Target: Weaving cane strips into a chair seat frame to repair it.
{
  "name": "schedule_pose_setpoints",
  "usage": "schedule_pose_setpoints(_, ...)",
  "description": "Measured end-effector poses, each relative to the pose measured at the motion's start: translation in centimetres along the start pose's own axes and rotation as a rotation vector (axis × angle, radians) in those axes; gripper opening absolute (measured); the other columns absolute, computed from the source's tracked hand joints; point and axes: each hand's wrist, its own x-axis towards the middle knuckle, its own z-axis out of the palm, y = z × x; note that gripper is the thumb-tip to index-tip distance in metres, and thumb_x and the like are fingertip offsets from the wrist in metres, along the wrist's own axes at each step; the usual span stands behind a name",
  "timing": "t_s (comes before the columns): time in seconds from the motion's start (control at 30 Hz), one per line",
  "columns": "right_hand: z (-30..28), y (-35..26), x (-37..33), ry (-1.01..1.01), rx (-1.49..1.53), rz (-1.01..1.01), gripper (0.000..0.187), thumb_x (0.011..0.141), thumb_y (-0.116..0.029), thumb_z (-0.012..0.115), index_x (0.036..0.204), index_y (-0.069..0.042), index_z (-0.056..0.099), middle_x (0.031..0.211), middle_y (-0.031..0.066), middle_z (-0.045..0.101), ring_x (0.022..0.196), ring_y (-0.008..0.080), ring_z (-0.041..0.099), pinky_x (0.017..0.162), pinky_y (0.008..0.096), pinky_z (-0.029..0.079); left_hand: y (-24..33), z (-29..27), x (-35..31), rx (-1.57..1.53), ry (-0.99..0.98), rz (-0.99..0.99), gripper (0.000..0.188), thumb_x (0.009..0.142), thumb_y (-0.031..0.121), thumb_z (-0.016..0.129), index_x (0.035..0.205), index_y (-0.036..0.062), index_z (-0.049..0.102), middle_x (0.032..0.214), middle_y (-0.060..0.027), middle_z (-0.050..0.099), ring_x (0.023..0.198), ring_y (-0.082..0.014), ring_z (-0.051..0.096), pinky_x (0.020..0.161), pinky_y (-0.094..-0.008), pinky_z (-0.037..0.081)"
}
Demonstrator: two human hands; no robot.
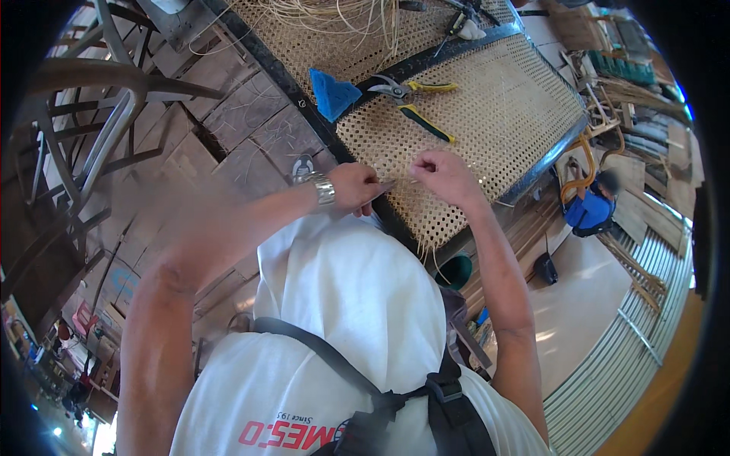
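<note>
A woven cane panel point(502, 99) in a dark frame lies before me, with open holes all over its weave. At the near left edge of the frame, my left hand point(356, 188), a metal watch on its wrist, is closed on a thin pointed tool point(386, 186) whose kind I cannot make out. Just right of it, over the cane, my right hand point(447, 176) is closed in a pinch; what its fingers hold is too small to name. Beyond my hands lie pruning shears point(395, 90) with yellow and dark green handles, beside a blue cloth-like piece point(333, 94).
Loose cane strands point(334, 17) and some dark tools point(460, 23) lie at the far end. Wooden chair frames point(114, 83) crowd the left. A dark green bucket point(456, 270) stands below the near right edge. Another person in blue point(591, 209) sits at right.
</note>
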Motion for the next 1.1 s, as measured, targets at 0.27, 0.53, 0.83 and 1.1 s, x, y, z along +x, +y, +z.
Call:
schedule_pose_setpoints(0.27, -1.2, 0.1, -0.1, 0.088, -0.225, -0.210, 0.012, 0.077, -0.013, 0.068, 0.074, -0.001, 0.069, 0.098, 0.0177, 0.063, 0.091, 0.0349, 0.064, 0.081, 0.0423, 0.051, 2.1, -0.8, 1.8, -0.003, -0.164, -0.083, 0.028, 0.096, 0.028, 0.060, 0.092, 0.0017, 0.065, 0.071, -0.0115, 0.072, 0.054, -0.0130, 0.065, 0.045, -0.0289, 0.048)
schedule_pose_setpoints(0.53, -1.2, -0.1, 0.9, 0.055, -0.348, -0.196, 0.016, 0.075, -0.015, 0.068, 0.075, 0.001, 0.067, 0.089, 0.0166, 0.062, 0.084, 0.0341, 0.064, 0.075, 0.0414, 0.051, 4.8, 1.5, 1.9, 0.197, -0.005, -0.123, 0.031, 0.096, 0.023, 0.057, 0.076, 0.0011, 0.066, 0.067, -0.0107, 0.072, 0.051, -0.0151, 0.066, 0.046, -0.0331, 0.051)
schedule_pose_setpoints(0.83, -0.2, -0.9, 0.7, -0.027, -0.517, -0.254, 0.012, 0.077, -0.013, 0.067, 0.083, -0.004, 0.074, 0.101, 0.0176, 0.067, 0.095, 0.0371, 0.067, 0.085, 0.0462, 0.052, 1.2, 1.4, 3.8, -0.027, 0.034, -0.160, 0.042, 0.102, 0.035, 0.051, 0.081, 0.0024, 0.065, 0.072, -0.0108, 0.072, 0.048, -0.0166, 0.062, 0.041, -0.0313, 0.047)
schedule_pose_setpoints(1.1, 2.2, 0.1, -1.6, 0.160, -0.388, -0.246, 0.015, 0.079, -0.013, 0.067, 0.088, -0.003, 0.072, 0.101, 0.0144, 0.063, 0.098, 0.0357, 0.063, 0.085, 0.0441, 0.051, 0.4, 1.3, 4.0, 0.396, 0.155, 0.019, 0.047, 0.094, 0.050, 0.061, 0.080, 0.0062, 0.070, 0.064, -0.0146, 0.066, 0.052, -0.0244, 0.064, 0.055, -0.0385, 0.052)
